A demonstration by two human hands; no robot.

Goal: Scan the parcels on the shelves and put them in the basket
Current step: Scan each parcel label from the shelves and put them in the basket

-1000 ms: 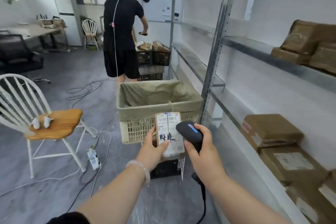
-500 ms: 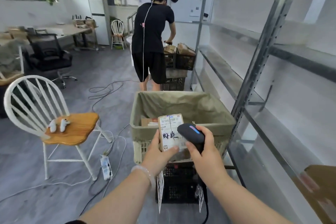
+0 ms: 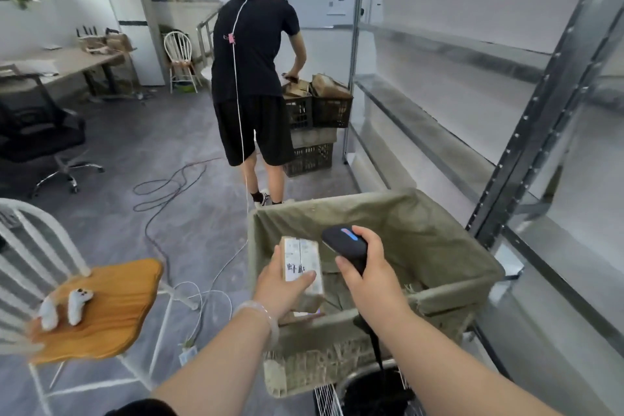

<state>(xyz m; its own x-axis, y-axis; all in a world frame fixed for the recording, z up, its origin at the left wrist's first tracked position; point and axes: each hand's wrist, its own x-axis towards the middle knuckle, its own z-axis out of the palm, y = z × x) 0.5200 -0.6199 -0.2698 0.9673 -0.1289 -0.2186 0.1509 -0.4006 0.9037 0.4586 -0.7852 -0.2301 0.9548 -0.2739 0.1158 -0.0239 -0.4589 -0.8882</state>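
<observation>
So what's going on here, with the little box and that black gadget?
A person is sorting parcels beside the metal shelves. Their left hand holds a small labelled parcel over the cloth-lined basket, not yet let go. Their right hand grips a black handheld scanner right next to it. Further back, a second person bends over black crates that hold more parcels.
</observation>
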